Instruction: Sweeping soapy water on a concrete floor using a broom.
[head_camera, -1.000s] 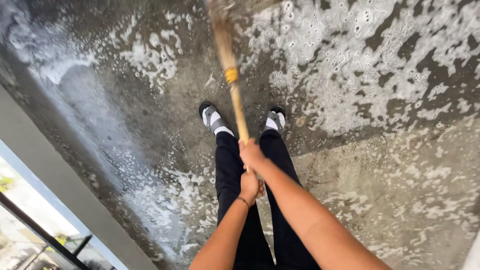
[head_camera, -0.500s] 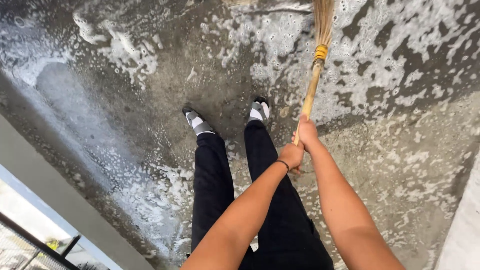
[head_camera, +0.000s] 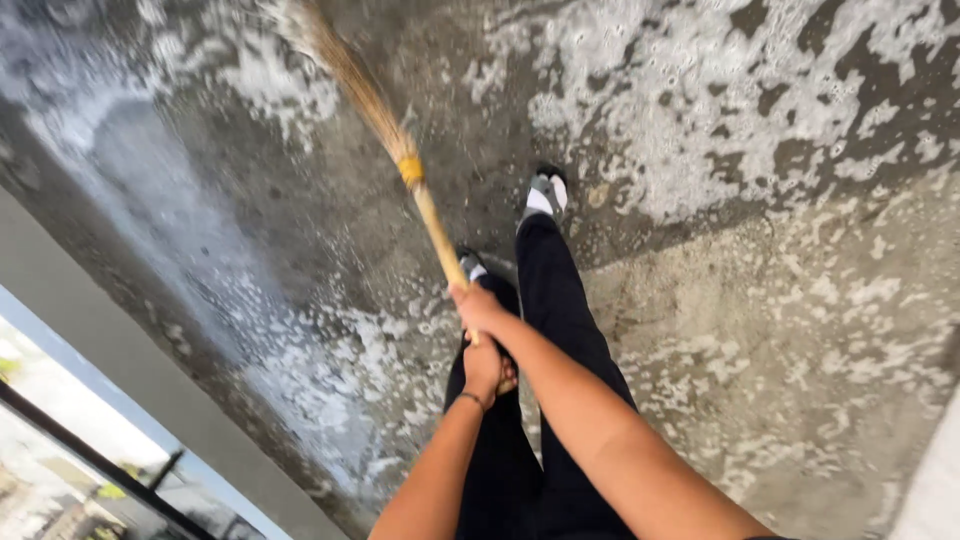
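Diagonally up-left from both closed hands runs the broom (head_camera: 400, 165); right hand (head_camera: 475, 305) grips higher, left hand (head_camera: 487, 368) lower.

Both hands (head_camera: 482, 335) grip broom (head_camera: 400, 165) (bristles upper left) over soapy floor (head_camera: 760, 250).

Both arms outstretched — right hand (head_camera: 474, 306) above left hand (head_camera: 488, 366), seemingly fisted.
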